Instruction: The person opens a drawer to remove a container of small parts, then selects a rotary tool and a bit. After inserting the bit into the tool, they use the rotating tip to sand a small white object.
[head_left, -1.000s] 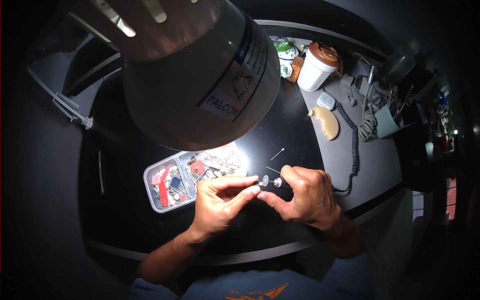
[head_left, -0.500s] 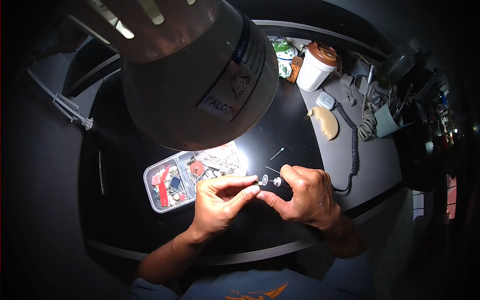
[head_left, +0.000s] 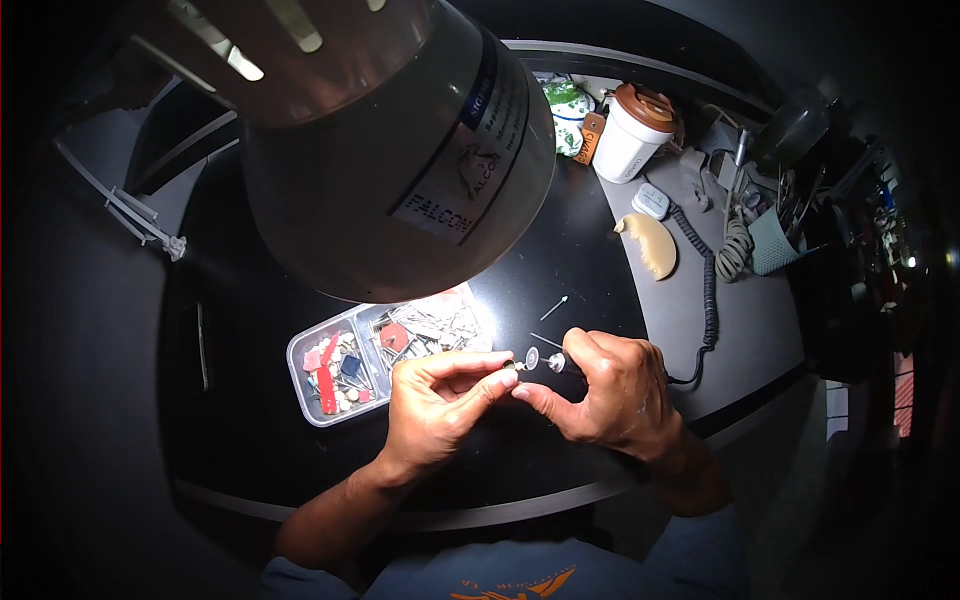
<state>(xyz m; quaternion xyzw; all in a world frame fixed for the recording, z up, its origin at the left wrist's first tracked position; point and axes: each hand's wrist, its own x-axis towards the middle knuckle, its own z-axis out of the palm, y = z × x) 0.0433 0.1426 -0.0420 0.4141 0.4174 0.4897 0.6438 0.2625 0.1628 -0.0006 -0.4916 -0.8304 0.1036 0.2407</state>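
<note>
Head view: disc beside apparent ring

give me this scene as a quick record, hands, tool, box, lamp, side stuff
left hand: pinches a small piece between thumb and fingers
right hand: grips a rotary tool
disc: at the tool's tip, beside the small piece; contact unclear
box: two compartments in view, coloured bits left, thin metal rods right
lamp: above the black tabletop, label reads FALCON
right side: white cup with brown lid, coiled cord, pale crescent-shaped piece
</note>
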